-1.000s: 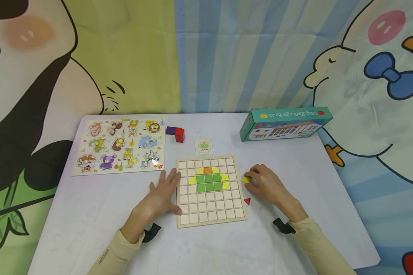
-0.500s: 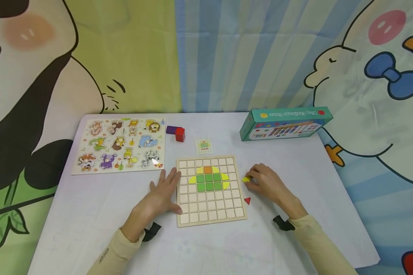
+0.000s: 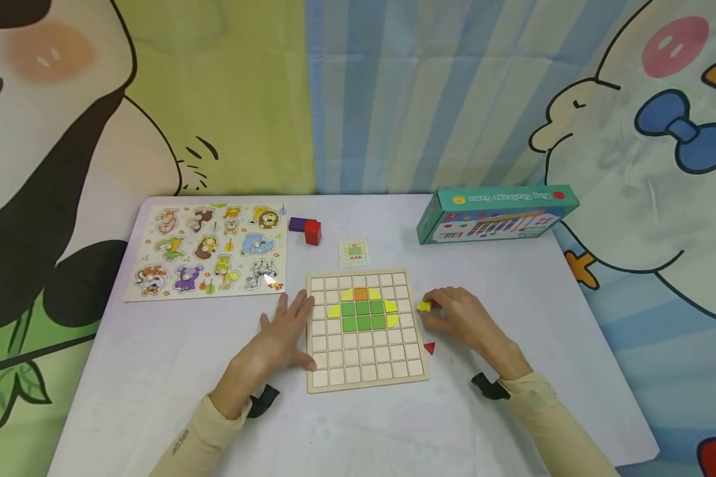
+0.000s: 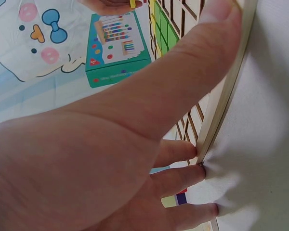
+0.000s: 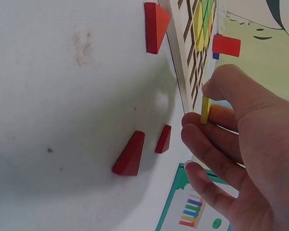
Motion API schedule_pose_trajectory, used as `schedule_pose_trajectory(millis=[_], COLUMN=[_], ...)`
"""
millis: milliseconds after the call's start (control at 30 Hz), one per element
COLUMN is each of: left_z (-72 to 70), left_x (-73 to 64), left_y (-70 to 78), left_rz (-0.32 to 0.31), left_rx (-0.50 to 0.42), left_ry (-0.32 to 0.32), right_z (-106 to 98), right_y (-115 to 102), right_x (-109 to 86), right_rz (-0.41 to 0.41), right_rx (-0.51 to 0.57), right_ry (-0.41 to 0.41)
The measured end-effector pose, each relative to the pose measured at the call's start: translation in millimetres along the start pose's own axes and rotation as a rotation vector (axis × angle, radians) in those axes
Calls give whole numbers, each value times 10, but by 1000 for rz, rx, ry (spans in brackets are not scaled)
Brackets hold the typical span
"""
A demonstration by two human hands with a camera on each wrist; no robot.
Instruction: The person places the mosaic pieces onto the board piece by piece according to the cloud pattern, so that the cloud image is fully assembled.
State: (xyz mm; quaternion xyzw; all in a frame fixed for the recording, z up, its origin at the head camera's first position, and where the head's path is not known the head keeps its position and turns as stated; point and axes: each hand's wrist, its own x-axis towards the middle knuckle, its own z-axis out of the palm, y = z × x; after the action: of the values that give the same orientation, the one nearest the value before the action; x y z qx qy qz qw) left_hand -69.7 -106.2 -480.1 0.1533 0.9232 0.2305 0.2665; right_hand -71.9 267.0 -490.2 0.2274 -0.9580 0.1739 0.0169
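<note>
A square wooden grid board (image 3: 364, 361) lies on the table, with green, yellow and orange pieces (image 3: 364, 309) set in its upper half. My left hand (image 3: 279, 336) rests along the board's left edge, fingers spread and thumb (image 4: 197, 53) on its rim near the lower corner. Just beyond the right edge, my right hand (image 3: 464, 321) pinches a small yellow piece (image 5: 205, 110) between thumb and fingers. Red triangular pieces lie on the table by this hand: one (image 5: 156, 28) beside the board edge, two more (image 5: 130, 156) under the fingers, hidden from the head view.
A small pattern card (image 3: 355, 253) lies behind the board. Back left are an animal puzzle board (image 3: 181, 281), a red block (image 3: 313, 232) and a purple block (image 3: 299, 224). A green game box (image 3: 495, 215) stands back right, before the cartoon curtain.
My right hand has shifted slightly away from me and toward the board, and the yellow piece has turned a little in its fingers. My left hand has stayed in place.
</note>
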Motion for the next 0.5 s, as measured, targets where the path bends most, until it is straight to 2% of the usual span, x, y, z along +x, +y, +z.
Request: schedule_pose_trajectory(millis=[233,367,500], left_z=[-6,-7,-5], left_x=[4,-1,-8], left_y=[0,-1,-2], left_rz=[-2,-4,-1], left_rx=[-3,-13,-11], left_ry=[3,-1,-6], right_z=[93,191,242], right_y=[-63,-89,-121], right_x=[61,103,135], right_rz=[-131,-193,-219], right_rx=[20,-19,-73], right_ry=[90,123,138])
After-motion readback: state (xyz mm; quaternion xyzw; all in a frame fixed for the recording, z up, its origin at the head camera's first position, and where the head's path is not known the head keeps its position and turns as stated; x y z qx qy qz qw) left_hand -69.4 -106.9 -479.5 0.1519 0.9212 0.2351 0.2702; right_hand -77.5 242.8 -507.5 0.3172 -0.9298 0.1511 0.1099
